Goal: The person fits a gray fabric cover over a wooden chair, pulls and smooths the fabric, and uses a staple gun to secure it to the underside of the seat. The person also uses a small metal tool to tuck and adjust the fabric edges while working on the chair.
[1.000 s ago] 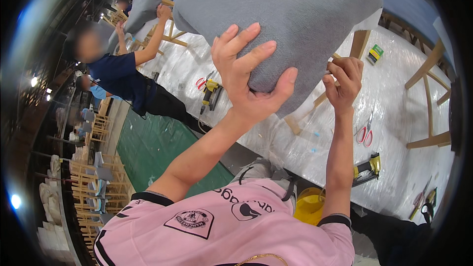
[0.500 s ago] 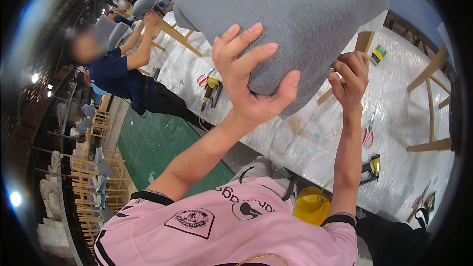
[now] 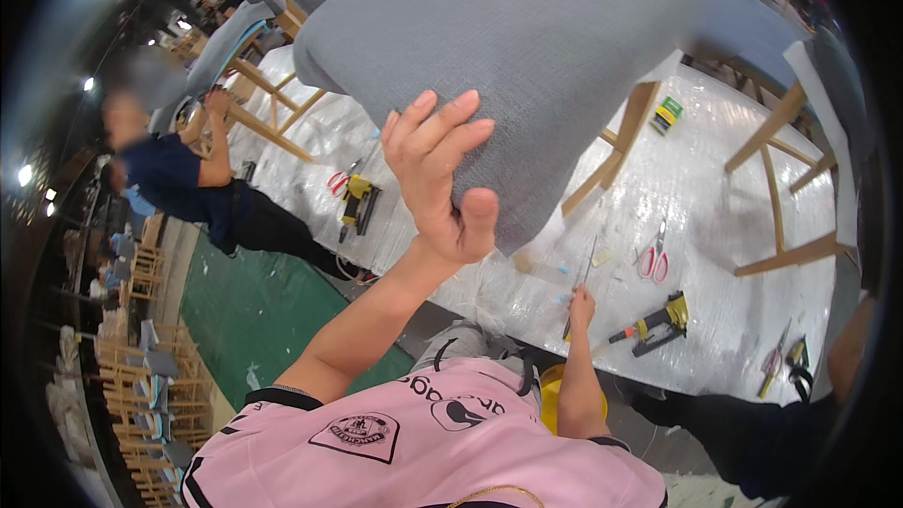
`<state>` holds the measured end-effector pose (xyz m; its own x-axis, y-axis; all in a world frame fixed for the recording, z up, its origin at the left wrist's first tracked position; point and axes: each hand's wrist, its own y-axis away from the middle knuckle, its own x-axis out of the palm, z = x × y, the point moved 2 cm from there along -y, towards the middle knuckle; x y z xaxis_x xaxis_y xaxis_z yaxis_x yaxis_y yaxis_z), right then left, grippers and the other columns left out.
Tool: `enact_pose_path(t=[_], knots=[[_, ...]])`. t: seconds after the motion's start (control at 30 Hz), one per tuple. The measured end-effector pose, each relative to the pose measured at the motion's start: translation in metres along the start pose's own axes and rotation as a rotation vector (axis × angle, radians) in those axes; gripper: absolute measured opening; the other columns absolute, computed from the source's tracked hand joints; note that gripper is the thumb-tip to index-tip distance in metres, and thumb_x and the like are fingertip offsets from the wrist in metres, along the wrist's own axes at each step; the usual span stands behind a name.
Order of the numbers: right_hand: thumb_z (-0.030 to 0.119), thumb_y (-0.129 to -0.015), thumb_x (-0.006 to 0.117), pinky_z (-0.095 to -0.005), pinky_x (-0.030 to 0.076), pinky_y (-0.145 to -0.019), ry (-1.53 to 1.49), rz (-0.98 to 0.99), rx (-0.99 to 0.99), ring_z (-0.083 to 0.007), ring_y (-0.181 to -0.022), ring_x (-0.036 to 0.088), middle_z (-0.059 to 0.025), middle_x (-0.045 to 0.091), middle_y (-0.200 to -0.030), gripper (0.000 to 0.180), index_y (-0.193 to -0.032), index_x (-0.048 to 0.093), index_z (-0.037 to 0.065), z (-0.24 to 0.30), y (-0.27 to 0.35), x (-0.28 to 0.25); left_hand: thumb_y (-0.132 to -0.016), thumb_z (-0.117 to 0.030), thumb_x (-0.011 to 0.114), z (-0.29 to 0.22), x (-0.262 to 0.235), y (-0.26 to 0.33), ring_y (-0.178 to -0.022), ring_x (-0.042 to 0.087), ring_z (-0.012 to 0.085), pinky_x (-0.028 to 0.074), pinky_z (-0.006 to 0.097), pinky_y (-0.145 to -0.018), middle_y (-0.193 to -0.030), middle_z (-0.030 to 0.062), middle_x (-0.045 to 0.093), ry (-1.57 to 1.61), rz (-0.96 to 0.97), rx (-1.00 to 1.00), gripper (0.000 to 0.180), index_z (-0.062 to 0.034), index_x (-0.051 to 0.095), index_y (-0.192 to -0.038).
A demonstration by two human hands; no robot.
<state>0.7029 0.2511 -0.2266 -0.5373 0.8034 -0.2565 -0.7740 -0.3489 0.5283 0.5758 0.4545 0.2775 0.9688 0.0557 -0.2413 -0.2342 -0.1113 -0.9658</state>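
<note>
A grey upholstered chair (image 3: 527, 47) with pale wooden legs stands on the plastic-covered table (image 3: 508, 296) in front of me. At its near seat corner is my left hand (image 3: 437, 179), fingers curved over the fabric on top and thumb against the side. Lower down, by the table's near edge, my right hand (image 3: 581, 307) is closed around a thin tool with a slim metal shaft (image 3: 591, 261); its exact kind is unclear. Just right of that hand lie a yellow-and-black staple gun (image 3: 660, 324) and red-handled scissors (image 3: 654, 259).
Another staple gun (image 3: 359, 207) and scissors (image 3: 340, 181) lie to the left. A co-worker (image 3: 221, 174) handles a chair there. A small green-yellow box (image 3: 667, 116) and another chair (image 3: 781, 179) are at right. Below the table edge stands a yellow bucket (image 3: 552, 381). Another person's dark-clothed leg (image 3: 734, 437) shows lower right.
My right hand has moved from the seat's right side down to the near table edge. My left hand stays at the seat corner. The view has shifted somewhat.
</note>
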Motion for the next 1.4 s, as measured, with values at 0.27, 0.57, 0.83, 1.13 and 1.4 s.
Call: enact_pose_path(t=[0.27,0.57,0.83,1.13,1.4], knots=[[0.023,-0.097,0.063,-0.0400,0.041,-0.111,-0.142,-0.185,-0.589,-0.0305,-0.135,0.050,-0.0168,0.052,-0.147,0.056,-0.146,0.047,0.002,0.222,0.027,-0.064,-0.109,-0.026,0.023,0.003,-0.006,0.001,-0.132,0.049,0.0319,0.025,0.049,-0.115,-0.129,0.0163,0.065,0.060,0.010,-0.024,0.036,-0.0061,0.048,-0.126],[0.040,-0.096,0.061,-0.0509,0.026,-0.120,0.619,-0.257,-1.477,-0.0435,-0.142,0.038,-0.0260,0.049,-0.146,0.057,-0.137,0.057,0.001,0.510,0.279,-0.036,-0.107,-0.016,0.035,0.035,-0.001,0.027,-0.132,0.049,0.0381,0.028,0.053,-0.115,-0.135,0.0223,0.059,0.353,-0.085,0.027,0.023,-0.0058,0.050,-0.121],[0.057,-0.093,0.058,-0.0569,0.027,-0.117,0.908,-0.621,-1.261,-0.0449,-0.141,0.037,-0.0320,0.042,-0.148,0.079,-0.145,0.045,-0.001,0.513,0.328,0.038,-0.105,-0.016,0.038,0.172,-0.024,-0.002,-0.138,0.042,0.0383,0.023,0.056,-0.119,-0.141,0.0148,0.056,0.219,-0.092,-0.057,0.027,-0.0052,0.055,-0.122],[0.065,-0.083,0.065,-0.0600,0.026,-0.116,1.018,-0.851,-1.152,-0.0430,-0.140,0.040,-0.0296,0.045,-0.147,0.099,-0.146,0.041,-0.006,0.534,0.316,0.120,-0.106,-0.013,0.039,0.176,-0.033,-0.001,-0.129,0.049,0.0347,0.036,0.049,-0.113,-0.139,0.0179,0.051,0.754,-0.287,-0.285,0.027,-0.0016,0.056,-0.123],[0.048,-0.080,0.073,-0.0567,0.025,-0.118,0.993,-0.732,-1.475,-0.0398,-0.141,0.038,-0.0231,0.045,-0.149,0.079,-0.141,0.052,0.001,0.547,0.304,0.204,-0.101,-0.016,0.045,0.128,-0.141,-0.060,-0.104,0.060,0.0341,0.047,0.050,-0.098,-0.126,0.0199,0.054,1.131,-0.390,-0.025,0.016,-0.0064,0.053,-0.111]])
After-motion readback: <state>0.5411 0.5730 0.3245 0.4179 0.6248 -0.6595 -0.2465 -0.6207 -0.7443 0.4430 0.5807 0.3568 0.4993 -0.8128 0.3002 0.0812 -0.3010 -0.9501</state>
